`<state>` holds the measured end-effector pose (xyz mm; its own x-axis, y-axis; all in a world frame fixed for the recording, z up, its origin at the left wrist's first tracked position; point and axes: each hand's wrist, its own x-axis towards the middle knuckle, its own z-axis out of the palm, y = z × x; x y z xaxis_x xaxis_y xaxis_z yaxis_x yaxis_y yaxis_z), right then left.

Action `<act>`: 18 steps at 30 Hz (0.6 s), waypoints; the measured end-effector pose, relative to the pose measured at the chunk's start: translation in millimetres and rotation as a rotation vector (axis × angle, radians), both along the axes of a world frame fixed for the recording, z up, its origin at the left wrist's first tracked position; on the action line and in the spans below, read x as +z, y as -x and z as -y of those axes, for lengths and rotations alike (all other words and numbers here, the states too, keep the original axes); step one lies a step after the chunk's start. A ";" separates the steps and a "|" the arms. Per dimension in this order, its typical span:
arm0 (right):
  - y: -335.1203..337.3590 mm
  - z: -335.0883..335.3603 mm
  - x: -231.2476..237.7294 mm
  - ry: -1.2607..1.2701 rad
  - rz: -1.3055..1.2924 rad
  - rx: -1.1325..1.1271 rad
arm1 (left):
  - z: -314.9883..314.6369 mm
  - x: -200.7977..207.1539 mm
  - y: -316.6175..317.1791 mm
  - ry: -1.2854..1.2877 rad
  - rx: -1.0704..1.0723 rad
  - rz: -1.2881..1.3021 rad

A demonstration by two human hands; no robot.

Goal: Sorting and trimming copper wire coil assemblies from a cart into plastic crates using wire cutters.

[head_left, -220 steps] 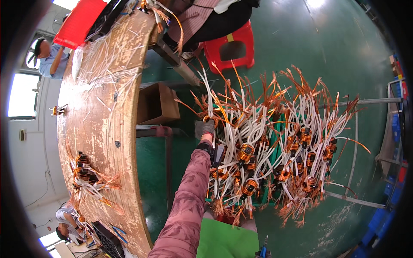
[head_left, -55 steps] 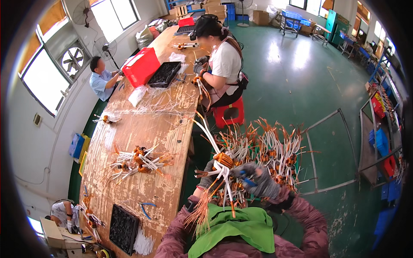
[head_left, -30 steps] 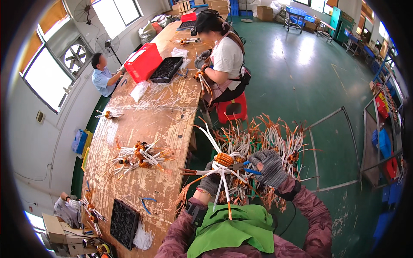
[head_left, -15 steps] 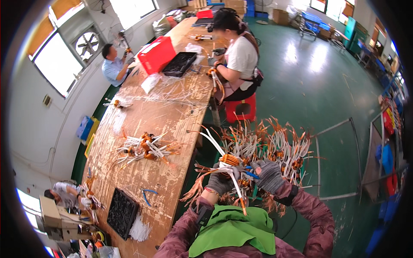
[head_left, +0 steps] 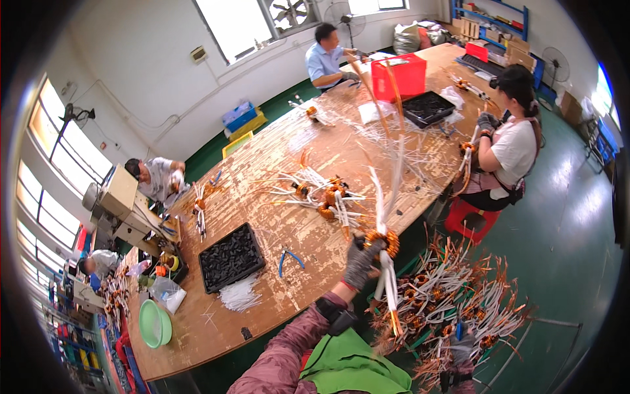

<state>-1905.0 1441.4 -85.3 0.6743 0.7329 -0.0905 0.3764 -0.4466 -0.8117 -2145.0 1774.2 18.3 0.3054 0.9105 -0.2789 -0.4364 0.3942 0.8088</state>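
Observation:
My left hand (head_left: 361, 262), in a grey glove, grips a copper-wound ring coil (head_left: 382, 244) over the table's front edge. White-sleeved leads with bare copper ends stick up and down from it; the upper ones are blurred. Lower right, my right hand (head_left: 463, 348) is smeared by motion over a heap of similar coils (head_left: 453, 289). A bit of blue at its fingers looks like the handle of the pliers (head_left: 459, 329); their jaws cannot be made out. Several more coils (head_left: 328, 197) lie grouped on the wooden table (head_left: 295, 243).
On the table are a black tray of small black pieces (head_left: 231, 257), white sleeves (head_left: 240, 294), blue-handled pliers (head_left: 291, 260), a green basin (head_left: 155, 324), a red crate (head_left: 399, 77) and another black tray (head_left: 428, 109). Co-workers sit around it. A metal frame (head_left: 554, 322) stands at lower right.
The view has swung left. My left hand has carried the coil up and over to the table edge; my right hand has parted from it and dropped over the heap.

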 end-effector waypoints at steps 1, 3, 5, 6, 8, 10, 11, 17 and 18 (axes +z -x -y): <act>6.9 -2.1 -0.4 0.045 -0.066 -0.003 | -20.3 -4.1 16.7 -0.087 0.090 -0.066; 39.1 -22.5 30.9 0.375 -0.090 -0.023 | -60.2 -14.5 67.3 -0.145 0.255 -0.130; 59.5 -44.1 22.3 0.413 -0.063 -0.018 | -101.5 -62.4 93.4 -0.029 0.406 -0.187; 74.0 -59.9 21.5 0.412 -0.040 0.007 | -124.6 -91.9 113.1 0.118 0.633 -0.278; 98.1 -92.5 19.1 0.409 0.009 0.061 | -165.1 -147.7 157.3 0.259 0.748 -0.159; 123.7 -125.5 11.7 0.410 0.050 0.122 | -202.0 -193.8 193.9 0.231 0.730 -0.048; 134.4 -139.8 6.3 0.415 0.070 0.153 | -215.6 -211.0 200.4 0.188 0.724 -0.033; 194.8 -145.5 10.4 0.544 0.176 0.255 | -202.5 -267.3 221.4 -0.137 0.267 -0.575; 209.0 -178.6 44.5 0.659 0.282 0.375 | -189.7 -267.4 241.9 -0.122 0.234 -0.938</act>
<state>-2114.0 1620.0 -40.8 0.4564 0.7699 -0.4461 0.7471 -0.6039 -0.2778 -2386.9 1963.9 -249.1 -0.1851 0.9587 -0.2161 0.3492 0.2697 0.8974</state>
